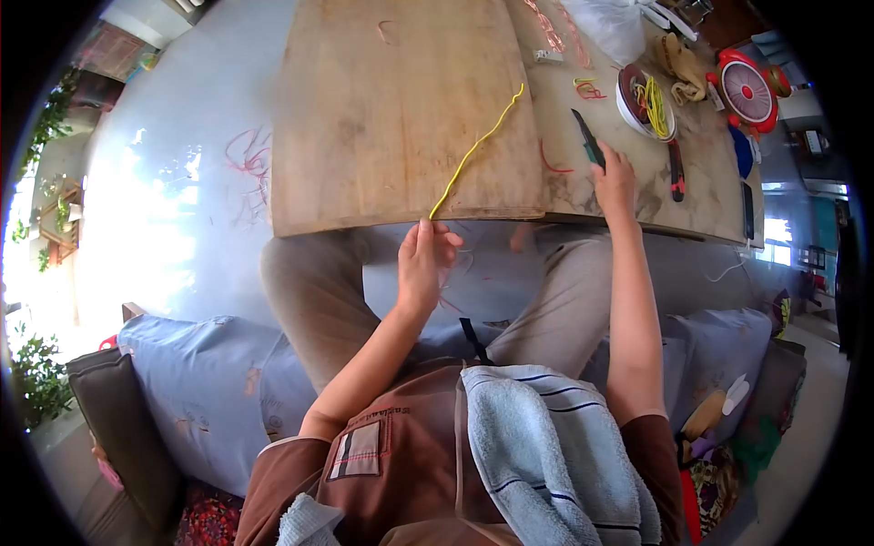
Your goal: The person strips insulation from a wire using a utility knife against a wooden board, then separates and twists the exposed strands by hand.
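Note:
Between the thumb and fingers of my left hand (425, 264) is the lower end of a yellow wire (475, 148), at the front edge of the wooden board (364, 118). The rest of the wire runs up and to the right across the board. My right hand (615, 180) is on the table to the right, its fingers closed on the green handle of a knife (589, 143). The knife's dark blade points up and left. A short red wire (552, 162) lies left of the knife.
A white bowl (626, 116) with yellow wire stands beyond my right hand, with a red and black cutter (676, 171) beside it. Farther right are a red round fan (748, 91) and a beige glove (681, 65). Wire scraps (249, 155) lie on the floor at left.

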Demonstrator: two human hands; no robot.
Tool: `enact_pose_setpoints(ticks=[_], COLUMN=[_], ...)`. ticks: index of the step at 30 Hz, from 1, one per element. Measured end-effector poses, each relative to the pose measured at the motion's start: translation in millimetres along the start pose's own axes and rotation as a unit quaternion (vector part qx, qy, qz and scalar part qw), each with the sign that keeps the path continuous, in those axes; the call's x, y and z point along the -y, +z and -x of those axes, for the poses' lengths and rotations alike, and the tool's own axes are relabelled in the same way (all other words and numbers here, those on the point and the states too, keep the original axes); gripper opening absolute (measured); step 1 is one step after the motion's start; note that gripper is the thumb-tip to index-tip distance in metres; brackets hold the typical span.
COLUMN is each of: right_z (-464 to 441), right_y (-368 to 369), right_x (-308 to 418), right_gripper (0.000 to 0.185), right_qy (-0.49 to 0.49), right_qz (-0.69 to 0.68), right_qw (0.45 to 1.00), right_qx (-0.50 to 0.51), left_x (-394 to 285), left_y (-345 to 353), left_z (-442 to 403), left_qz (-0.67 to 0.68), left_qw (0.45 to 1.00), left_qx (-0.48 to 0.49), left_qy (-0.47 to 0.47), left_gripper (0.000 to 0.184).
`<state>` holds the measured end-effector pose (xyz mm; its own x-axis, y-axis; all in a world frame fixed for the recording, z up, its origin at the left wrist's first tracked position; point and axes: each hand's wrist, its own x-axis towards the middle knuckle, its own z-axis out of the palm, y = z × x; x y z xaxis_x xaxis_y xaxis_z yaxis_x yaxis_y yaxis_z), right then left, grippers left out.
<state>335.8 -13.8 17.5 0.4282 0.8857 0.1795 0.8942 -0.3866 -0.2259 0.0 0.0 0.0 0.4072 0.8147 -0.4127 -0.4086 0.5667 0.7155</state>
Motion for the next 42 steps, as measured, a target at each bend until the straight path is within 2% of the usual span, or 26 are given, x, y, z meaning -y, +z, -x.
enact_pose_setpoints(ticks=[2, 5, 9, 12, 15, 17, 21, 23, 27, 30, 33, 36, 42], right_z=[4, 18, 57, 69, 69, 68, 75, 80, 85, 83, 78, 75, 82], right_y=[-17, -45, -62, -45, -32, -27, -39, -44, -46, -35, -25, -16, -18], right_x=[11, 55, 120, 142, 147, 142, 143, 138, 133, 132, 130, 125, 127], right_gripper=[0.042, 0.039, 0.039, 0.038, 0.036, 0.033, 0.027, 0.025, 0.027, 0.035, 0.040, 0.043, 0.034], right_qy=[-0.018, -0.109, -0.142, -0.096, -0.049, -0.073, -0.061, -0.095, -0.161, -0.210, -0.259, -0.266, -0.258], right_qz=[-0.078, -0.248, -0.213, -0.216, -0.208, -0.244, -0.229, -0.176, -0.064, -0.042, -0.048, -0.045, -0.088], right_qw=[0.996, 0.961, 0.965, 0.967, 0.977, 0.967, 0.971, 0.980, 0.985, 0.975, 0.963, 0.961, 0.961], right_qx=[-0.039, -0.049, 0.062, 0.091, 0.015, 0.007, 0.035, 0.013, -0.006, -0.058, -0.064, -0.062, -0.037], left_x=[-4, -4, 5, -4, -9, -9, -11, -11, -11, -7, -9, -10, -4], left_y=[7, 23, 37, 41, 34, 23, 25, 26, 27, 26, 26, 28, 27], left_z=[3, 7, 7, 6, 6, 1, -4, -9, -10, -10, -9, -8, -8], left_qz=[0.076, 0.149, 0.156, 0.094, 0.013, -0.023, 0.041, 0.082, 0.078, 0.076, 0.070, 0.045, 0.025], left_qw=[0.997, 0.988, 0.985, 0.990, 0.994, 0.991, 0.984, 0.979, 0.980, 0.981, 0.982, 0.985, 0.990], left_qx=[-0.008, -0.038, -0.040, -0.044, 0.002, 0.060, 0.067, 0.061, 0.065, 0.074, 0.077, 0.082, 0.067], left_qy=[-0.024, -0.026, -0.060, -0.097, -0.105, -0.115, -0.160, -0.176, -0.171, -0.163, -0.156, -0.142, -0.120], left_gripper=[0.024, 0.024, 0.023, 0.024, 0.022, 0.022, 0.022, 0.022, 0.022, 0.022, 0.021, 0.021, 0.021])
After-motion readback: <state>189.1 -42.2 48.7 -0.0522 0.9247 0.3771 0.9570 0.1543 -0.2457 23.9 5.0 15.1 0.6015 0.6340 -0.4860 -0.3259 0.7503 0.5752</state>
